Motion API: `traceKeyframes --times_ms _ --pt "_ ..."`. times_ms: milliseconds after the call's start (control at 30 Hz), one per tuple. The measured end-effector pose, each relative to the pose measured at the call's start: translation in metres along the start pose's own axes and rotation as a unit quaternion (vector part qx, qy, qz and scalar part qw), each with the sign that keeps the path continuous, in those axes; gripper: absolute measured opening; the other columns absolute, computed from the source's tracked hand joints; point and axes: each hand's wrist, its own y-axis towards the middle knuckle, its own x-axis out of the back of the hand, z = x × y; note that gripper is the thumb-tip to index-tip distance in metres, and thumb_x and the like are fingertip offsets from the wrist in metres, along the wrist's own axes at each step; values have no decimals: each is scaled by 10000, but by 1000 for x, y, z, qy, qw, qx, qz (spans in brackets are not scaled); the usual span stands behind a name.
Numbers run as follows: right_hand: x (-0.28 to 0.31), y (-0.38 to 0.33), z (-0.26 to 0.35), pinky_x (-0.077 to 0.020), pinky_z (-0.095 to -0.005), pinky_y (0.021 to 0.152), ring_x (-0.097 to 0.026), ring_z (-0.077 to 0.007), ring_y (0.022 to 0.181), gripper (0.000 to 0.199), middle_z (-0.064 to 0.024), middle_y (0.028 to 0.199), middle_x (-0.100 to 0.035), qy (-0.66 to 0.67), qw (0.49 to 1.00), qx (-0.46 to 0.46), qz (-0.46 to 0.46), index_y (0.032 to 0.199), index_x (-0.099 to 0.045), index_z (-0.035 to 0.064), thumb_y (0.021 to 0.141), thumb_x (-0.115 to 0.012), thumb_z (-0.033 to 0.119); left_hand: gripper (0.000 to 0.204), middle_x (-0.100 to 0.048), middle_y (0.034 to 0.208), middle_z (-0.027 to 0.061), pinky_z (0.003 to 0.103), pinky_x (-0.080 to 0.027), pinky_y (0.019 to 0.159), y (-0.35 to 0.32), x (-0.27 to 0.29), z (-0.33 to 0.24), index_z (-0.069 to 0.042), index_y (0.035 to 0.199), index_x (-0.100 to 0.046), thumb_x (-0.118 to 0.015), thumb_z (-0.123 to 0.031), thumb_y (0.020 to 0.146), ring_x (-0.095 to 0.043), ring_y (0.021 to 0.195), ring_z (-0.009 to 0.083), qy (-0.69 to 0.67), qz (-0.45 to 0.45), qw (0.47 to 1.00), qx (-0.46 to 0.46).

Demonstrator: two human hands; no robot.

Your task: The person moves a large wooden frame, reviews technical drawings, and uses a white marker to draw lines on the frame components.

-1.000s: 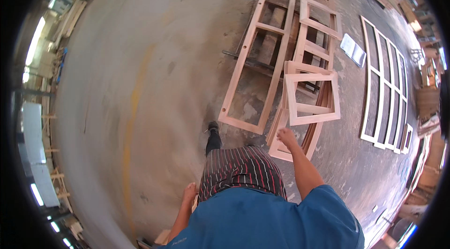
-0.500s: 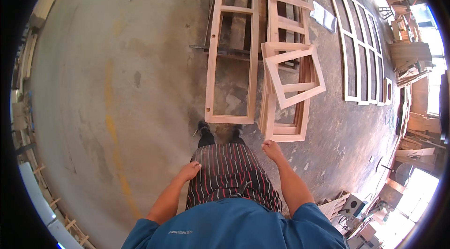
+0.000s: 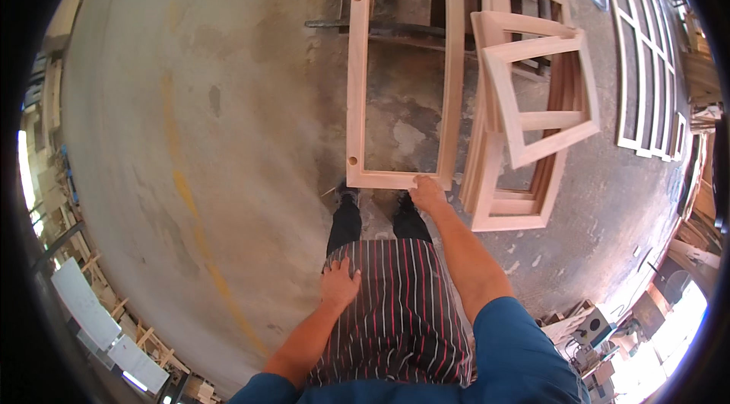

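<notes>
A long pale wooden frame (image 3: 357,77) lies flat on the concrete floor, its near end just in front of my shoes. My right hand (image 3: 426,192) reaches down and its fingers close over that near end rail. My left hand (image 3: 339,282) rests flat on my left thigh, on the striped apron, holding nothing. To the right a stack of similar frames (image 3: 517,206) lies on the floor, with a smaller frame (image 3: 544,119) skewed on top.
Dark pallet boards (image 3: 411,27) lie under the far part of the long frame. A large white multi-pane frame (image 3: 646,62) lies further right. A faded yellow line (image 3: 186,191) runs along the floor at left. Timber and machines crowd the right edge.
I have stepped forward and bent down. My right hand went from hanging at my side to the near end of the long frame; my left hand moved onto my thigh.
</notes>
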Motion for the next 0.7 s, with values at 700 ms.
traceKeyframes --times_ms 700 --pt "-76 33 -2 -438 -464 939 -547 -337 1077 427 -153 1076 -602 -113 992 49 21 1067 -656 105 781 -667 423 561 -605 1231 190 449 -475 943 25 -8 25 -55 1313 -526 -607 -395 874 -579 1110 346 14 7 1000 26"
